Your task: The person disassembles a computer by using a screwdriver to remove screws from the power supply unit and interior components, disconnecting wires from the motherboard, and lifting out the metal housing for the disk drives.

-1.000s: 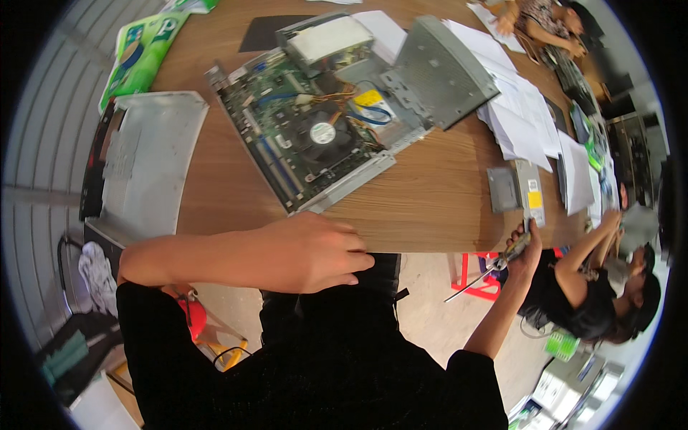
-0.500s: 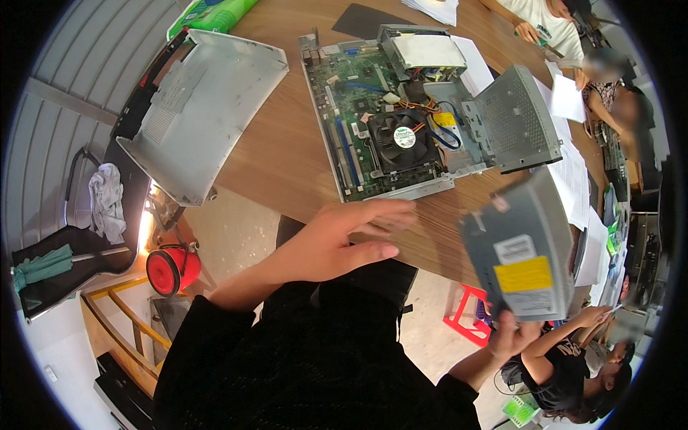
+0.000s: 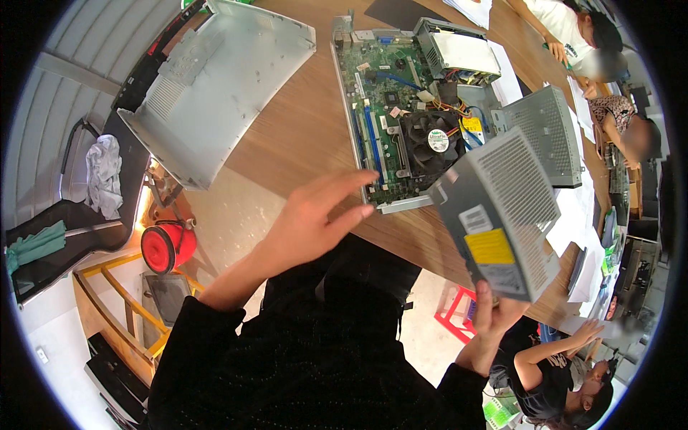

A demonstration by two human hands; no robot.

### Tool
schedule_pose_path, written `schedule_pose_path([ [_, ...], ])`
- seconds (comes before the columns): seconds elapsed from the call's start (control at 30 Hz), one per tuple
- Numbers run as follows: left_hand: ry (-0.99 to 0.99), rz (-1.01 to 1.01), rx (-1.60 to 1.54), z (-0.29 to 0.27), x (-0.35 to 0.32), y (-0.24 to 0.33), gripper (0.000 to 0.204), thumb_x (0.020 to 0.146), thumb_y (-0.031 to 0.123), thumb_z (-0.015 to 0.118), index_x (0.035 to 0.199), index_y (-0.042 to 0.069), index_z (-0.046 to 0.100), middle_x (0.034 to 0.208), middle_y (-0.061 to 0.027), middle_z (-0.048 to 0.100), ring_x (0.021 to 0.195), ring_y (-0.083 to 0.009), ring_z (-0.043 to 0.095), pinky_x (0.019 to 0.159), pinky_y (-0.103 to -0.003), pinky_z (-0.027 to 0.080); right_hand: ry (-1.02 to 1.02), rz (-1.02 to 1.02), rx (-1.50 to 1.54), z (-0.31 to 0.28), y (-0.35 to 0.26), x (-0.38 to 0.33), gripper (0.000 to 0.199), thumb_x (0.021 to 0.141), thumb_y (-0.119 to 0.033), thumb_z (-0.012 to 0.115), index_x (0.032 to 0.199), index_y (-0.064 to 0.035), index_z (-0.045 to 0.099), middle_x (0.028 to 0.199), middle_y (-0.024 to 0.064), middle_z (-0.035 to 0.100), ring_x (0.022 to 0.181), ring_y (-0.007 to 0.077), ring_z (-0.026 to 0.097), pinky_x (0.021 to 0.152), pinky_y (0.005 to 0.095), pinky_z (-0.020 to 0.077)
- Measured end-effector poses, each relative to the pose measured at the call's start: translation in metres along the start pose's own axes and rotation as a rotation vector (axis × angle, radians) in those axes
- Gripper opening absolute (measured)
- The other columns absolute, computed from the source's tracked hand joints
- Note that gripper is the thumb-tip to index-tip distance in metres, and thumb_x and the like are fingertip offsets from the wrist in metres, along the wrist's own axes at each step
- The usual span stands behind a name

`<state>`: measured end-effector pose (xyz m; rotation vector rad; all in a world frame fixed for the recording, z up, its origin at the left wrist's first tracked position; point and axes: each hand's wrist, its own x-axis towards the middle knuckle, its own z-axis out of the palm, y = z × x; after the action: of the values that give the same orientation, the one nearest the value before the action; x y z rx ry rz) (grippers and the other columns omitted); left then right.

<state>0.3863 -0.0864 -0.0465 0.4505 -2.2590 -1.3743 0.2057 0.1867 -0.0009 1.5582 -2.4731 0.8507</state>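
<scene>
Wooden table (image 3: pixel 287 118), left hand (image 3: pixel 304 218) outstretched

We find print on the yellow label (image 3: pixel 490 247) too small to read. Grey metal box (image 3: pixel 505 208) hides part of the open chassis (image 3: pixel 407 206). Papers (image 3: pixel 473 10) cut off at top edge.

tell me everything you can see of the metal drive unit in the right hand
The metal drive unit is a grey box with one face densely perforated. Its darker side bears a white label and, below it, a yellow label. The right hand grips its lower end, holding it tilted. In view it overlaps the opened computer case; whether they touch cannot be told.
</scene>
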Motion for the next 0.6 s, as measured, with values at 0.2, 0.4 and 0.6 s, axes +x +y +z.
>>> schedule_pose_path([
  [0.2,0.007,0.032,0.111,0.016,-0.002,-0.022,0.025,0.084,0.009,0.071,0.108,0.002,0.068,0.096,-0.0154,0.066,0.084,-0.0320,0.066,0.072,-0.037,0.052,-0.083,0.164,0.104,-0.028,-0.007,0.083,0.021,0.087,-0.018,0.065,0.078,0.0011,0.066,0.066,0.0097,0.062,0.063,0.0237,0.058,0.064,0.0338,0.0436],
  [0.4,0.084,0.106,0.118,0.034,-0.005,-0.023,0.021,0.081,0.010,0.075,0.099,0.001,0.069,0.087,-0.0113,0.063,0.076,-0.0276,0.064,0.065,-0.036,0.051,-0.187,0.157,0.118,-0.030,0.006,0.145,0.029,0.092,-0.017,0.062,0.073,0.0048,0.057,0.057,0.0038,0.048,0.057,0.0101,0.039,0.052,0.0296,0.0308],
  [0.6,0.187,0.153,0.054,0.044,-0.004,-0.028,0.014,0.082,0.008,0.074,0.092,-0.001,0.069,0.083,-0.0115,0.061,0.072,-0.0262,0.063,0.062,-0.036,0.051,-0.087,0.259,0.178,-0.031,0.018,0.152,0.026,0.094,-0.019,0.061,0.089,0.0065,0.066,0.067,0.0005,0.058,0.064,0.0076,0.043,0.058,0.0265,0.0345],
])
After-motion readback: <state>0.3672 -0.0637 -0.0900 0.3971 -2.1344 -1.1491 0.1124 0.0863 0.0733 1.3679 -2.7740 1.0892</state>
